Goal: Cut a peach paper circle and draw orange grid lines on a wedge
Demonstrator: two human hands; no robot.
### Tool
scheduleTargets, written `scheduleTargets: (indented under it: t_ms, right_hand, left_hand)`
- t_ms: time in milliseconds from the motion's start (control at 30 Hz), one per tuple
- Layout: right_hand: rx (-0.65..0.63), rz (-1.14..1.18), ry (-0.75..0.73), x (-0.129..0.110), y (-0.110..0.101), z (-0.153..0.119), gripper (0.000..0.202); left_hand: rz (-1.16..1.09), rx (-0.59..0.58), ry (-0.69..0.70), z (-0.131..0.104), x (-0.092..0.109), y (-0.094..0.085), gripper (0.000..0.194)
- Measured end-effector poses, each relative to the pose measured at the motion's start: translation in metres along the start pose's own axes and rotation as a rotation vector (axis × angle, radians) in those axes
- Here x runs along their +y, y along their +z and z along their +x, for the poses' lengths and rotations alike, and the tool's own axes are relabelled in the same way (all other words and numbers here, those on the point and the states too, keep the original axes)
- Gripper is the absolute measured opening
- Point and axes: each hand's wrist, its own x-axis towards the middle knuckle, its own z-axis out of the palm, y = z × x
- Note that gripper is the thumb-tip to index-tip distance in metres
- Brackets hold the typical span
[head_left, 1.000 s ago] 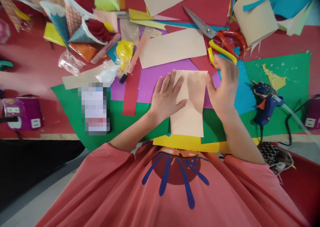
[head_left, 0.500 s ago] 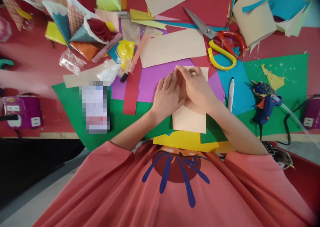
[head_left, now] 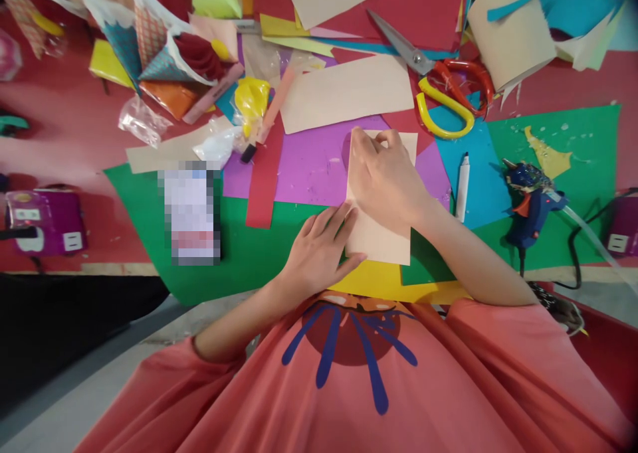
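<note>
A cream sheet of paper (head_left: 381, 237) lies upright in front of me over purple and green sheets. My right hand (head_left: 386, 174) rests across its upper part, with curled fingers pinching at the top left edge; the fingertips are partly hidden. Lower down, my left hand (head_left: 319, 250) lies nearly flat along the sheet's left edge, fingers stretched out and thumb apart, touching the paper. A purple sheet (head_left: 309, 167) and a yellow sheet (head_left: 371, 279) show around the cream paper.
Scissors (head_left: 423, 64) lie beyond my right hand. A white marker (head_left: 462, 187) and a blue glue gun (head_left: 533, 217) with a cord are at right. At left are a blurred-out phone (head_left: 192, 217), a red strip (head_left: 262, 194) and paper-wrapped cones (head_left: 159, 61).
My left hand has slid down and toward me along the paper's left edge, away from my right hand. My right hand stays near the top, its fingers more curled at the edge.
</note>
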Motion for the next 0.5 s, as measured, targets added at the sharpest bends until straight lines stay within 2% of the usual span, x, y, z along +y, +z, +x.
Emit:
scheduleTargets:
  t_ms: [233, 500]
  right_hand:
    - [0.051, -0.069, -0.015, 0.005, 0.009, -0.004, 0.05]
    - [0.039, -0.088, 0.009, 0.001, 0.01, -0.005, 0.052]
  left_hand:
    - [0.011, -0.063, 0.071, -0.033, 0.006, -0.005, 0.058]
    - [0.049, -0.091, 0.191, -0.052, 0.006, -0.011, 0.048]
